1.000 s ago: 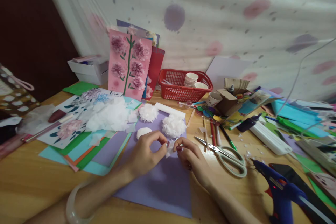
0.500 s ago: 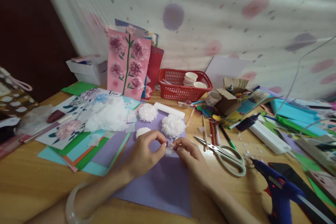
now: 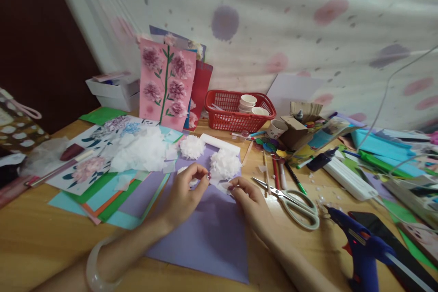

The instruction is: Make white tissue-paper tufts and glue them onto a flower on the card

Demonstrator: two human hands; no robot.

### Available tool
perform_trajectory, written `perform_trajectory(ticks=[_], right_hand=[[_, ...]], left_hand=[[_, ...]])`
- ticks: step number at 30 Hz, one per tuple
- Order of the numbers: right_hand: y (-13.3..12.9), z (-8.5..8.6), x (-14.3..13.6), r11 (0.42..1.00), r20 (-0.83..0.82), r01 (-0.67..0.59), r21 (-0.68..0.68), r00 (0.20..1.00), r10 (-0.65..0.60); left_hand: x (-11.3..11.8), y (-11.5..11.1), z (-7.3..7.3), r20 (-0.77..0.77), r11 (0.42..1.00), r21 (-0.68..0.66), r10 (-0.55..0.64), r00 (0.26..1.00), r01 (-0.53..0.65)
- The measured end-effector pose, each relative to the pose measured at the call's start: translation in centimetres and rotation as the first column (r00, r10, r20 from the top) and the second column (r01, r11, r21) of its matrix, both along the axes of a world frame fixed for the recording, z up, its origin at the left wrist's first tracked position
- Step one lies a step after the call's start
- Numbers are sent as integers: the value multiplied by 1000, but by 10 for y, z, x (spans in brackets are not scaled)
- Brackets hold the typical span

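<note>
Over the purple sheet of paper (image 3: 205, 242), my right hand (image 3: 251, 200) pinches a small piece of white tissue paper (image 3: 223, 186) between thumb and fingertips. My left hand (image 3: 188, 196) is just to its left, thumb and index fingertip pressed together. Whether anything is between those fingertips I cannot make out. Right behind my hands are two fluffy white paper flowers, one on the right (image 3: 225, 164) and one on the left (image 3: 192, 147). A white round piece (image 3: 181, 170) is partly hidden behind my left hand.
Loose white tissue (image 3: 140, 150) lies on coloured sheets at left. Scissors (image 3: 290, 200), pens and a blue glue gun (image 3: 359, 242) lie at right. Behind stand a red basket (image 3: 236, 121) with paper cups and a pink flower picture (image 3: 166, 82). A white roll (image 3: 221, 143) lies behind the flowers.
My hands have moved a little apart, the left one up and to the left. The tissue piece, earlier between both hands' fingertips, now stays with my right hand.
</note>
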State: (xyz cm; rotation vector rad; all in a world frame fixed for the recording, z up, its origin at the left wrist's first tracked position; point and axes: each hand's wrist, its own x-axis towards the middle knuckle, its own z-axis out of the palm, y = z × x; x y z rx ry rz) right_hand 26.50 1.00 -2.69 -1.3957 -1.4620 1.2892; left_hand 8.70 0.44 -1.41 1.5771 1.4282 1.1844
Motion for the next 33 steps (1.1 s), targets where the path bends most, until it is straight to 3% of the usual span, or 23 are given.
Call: perform_trajectory(ticks=[6, 10, 13, 18, 22, 24, 27, 29, 30, 31, 33], right_hand=[[2, -3, 1, 998, 8, 54, 11, 999, -54], [2, -1, 0, 999, -25, 38, 33, 999, -37], [0, 1, -1, 998, -39, -4, 56, 999, 6], [-3, 6, -2, 999, -69, -48, 14, 996, 49], [0, 5, -1, 994, -263, -59, -97, 964, 31], [3, 2, -1, 984, -401, -105, -141, 915, 40], [7, -2, 0, 961, -546, -188, -202, 837, 49], [8, -1, 0, 948, -602, -221, -229, 797, 41], [8, 0, 0, 943, -626, -231, -239, 779, 32], [7, 1, 0, 937, -646, -242, -253, 763, 23], [7, 4, 0, 915, -677, -267, -303, 736, -9]], left_hand=[[-2, 9, -9, 312, 997, -68, 42, 949, -22], [-2, 12, -9, 577, 961, -147, -110, 809, 235], [1, 9, -8, 530, 942, -175, -155, 834, 286], [3, 9, -8, 401, 959, -166, -145, 904, 228], [-23, 30, 0, 342, 999, -35, 30, 939, -19], [-50, 47, 5, 326, 971, 55, 203, 923, -233], [-93, 68, 5, 145, 837, 163, 504, 851, -523], [-107, 72, 2, -97, 711, 324, 681, 725, -624], [-108, 70, 0, -157, 652, 416, 738, 657, -634], [-103, 67, -1, -195, 632, 498, 749, 633, -594], [-83, 57, -2, -212, 647, 610, 689, 693, -458]])
